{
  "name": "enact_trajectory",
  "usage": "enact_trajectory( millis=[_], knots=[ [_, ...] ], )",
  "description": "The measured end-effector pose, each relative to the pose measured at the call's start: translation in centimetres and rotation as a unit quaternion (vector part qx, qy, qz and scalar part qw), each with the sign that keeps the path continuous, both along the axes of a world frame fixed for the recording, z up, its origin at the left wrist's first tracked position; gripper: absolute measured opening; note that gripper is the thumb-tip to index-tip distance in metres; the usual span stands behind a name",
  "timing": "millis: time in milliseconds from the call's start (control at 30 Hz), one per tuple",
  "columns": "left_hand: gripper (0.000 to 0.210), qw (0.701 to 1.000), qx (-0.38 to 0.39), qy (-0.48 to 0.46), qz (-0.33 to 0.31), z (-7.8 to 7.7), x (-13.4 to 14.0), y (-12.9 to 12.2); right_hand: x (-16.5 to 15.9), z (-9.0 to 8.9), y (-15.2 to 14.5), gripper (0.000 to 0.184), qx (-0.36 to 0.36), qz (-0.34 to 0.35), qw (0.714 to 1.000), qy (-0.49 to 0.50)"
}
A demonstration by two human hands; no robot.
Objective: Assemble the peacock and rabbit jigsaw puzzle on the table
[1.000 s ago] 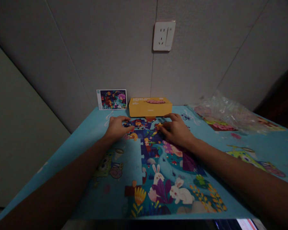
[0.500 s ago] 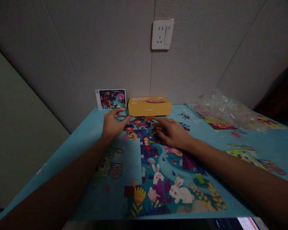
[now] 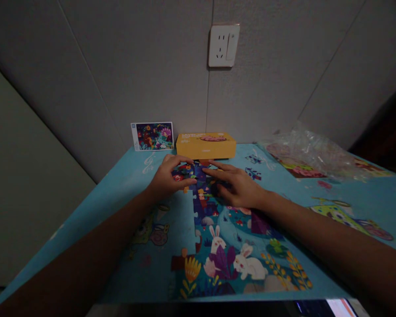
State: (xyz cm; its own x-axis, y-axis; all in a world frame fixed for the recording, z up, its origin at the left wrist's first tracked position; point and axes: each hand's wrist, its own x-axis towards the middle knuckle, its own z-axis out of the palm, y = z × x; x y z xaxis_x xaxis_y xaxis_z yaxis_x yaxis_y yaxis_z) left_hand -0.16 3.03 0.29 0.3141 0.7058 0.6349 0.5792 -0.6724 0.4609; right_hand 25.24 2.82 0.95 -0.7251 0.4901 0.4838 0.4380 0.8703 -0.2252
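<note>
My left hand (image 3: 172,175) is at the far end of a partly joined jigsaw puzzle (image 3: 231,237). Its thumb and fingers close about a dark blue puzzle piece (image 3: 198,171), low over the puzzle or touching it; which one I cannot tell. My right hand (image 3: 240,187) rests on the puzzle's upper right part, fingers apart, the index fingertip beside that same piece. Under this palm some of the picture is hidden. White rabbits, a stream and yellow flowers show on the joined part, and its left side has an open notch with bare tabs.
A yellow box (image 3: 206,146) stands against the wall, with a picture card (image 3: 153,136) propped at its left. Loose puzzle pieces (image 3: 252,173) lie right of my right hand. Crumpled clear plastic (image 3: 312,152) covers printed sheets at the right. The blue tablecloth (image 3: 119,198) has cartoon prints.
My left hand has moved right and slightly nearer, bringing a puzzle piece from beside the yellow box to the puzzle's far end. My right hand has shifted only slightly, its fingers spreading.
</note>
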Motion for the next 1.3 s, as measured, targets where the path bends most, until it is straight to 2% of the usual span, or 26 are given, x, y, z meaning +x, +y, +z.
enact_trajectory(
  millis=[233, 400, 500, 633, 733, 867, 967, 1067, 1167, 1300],
  knots=[
    [0.043, 1.0, 0.02, -0.006, -0.007, 0.1, 0.0, -0.1, 0.1, 0.2, -0.3, 0.061, 0.01, -0.017, 1.0, 0.009],
    [0.045, 1.0, 0.008, -0.003, -0.005, -0.2, 0.0, 0.0, 0.0, 0.1, -0.2, 0.059, 0.016, -0.024, 0.999, 0.02],
    [0.046, 1.0, 0.0, 0.006, -0.008, -0.3, -0.1, 0.1, 0.0, 0.1, -0.1, 0.052, 0.016, -0.063, 0.997, 0.036],
    [0.041, 1.0, -0.001, 0.02, 0.003, -0.4, -0.2, 0.4, 0.2, 0.1, 0.3, 0.039, 0.018, -0.151, 0.986, 0.063],
    [0.033, 0.999, 0.002, 0.027, 0.043, -0.4, -0.2, 0.7, 0.5, 0.3, 0.7, 0.033, 0.014, -0.204, 0.977, 0.059],
    [0.027, 0.99, -0.038, 0.034, 0.132, -0.5, -0.4, 1.0, 0.8, 0.3, 1.3, 0.034, -0.012, -0.26, 0.965, 0.02],
    [0.021, 0.978, -0.061, 0.03, 0.2, -0.5, -0.7, 1.3, 0.8, 0.1, 1.6, 0.03, -0.018, -0.287, 0.958, 0.001],
    [0.023, 0.97, -0.071, 0.025, 0.233, -0.6, -1.1, 1.8, 0.7, 0.1, 1.7, 0.027, -0.013, -0.307, 0.951, -0.016],
    [0.025, 0.963, -0.091, 0.032, 0.25, -0.8, -1.4, 2.1, 0.7, 0.1, 1.7, 0.028, -0.007, -0.304, 0.952, -0.026],
    [0.022, 0.957, -0.115, 0.051, 0.261, -0.9, -1.4, 2.2, 0.9, -0.1, 1.9, 0.03, 0.007, -0.253, 0.967, -0.039]
  ],
)
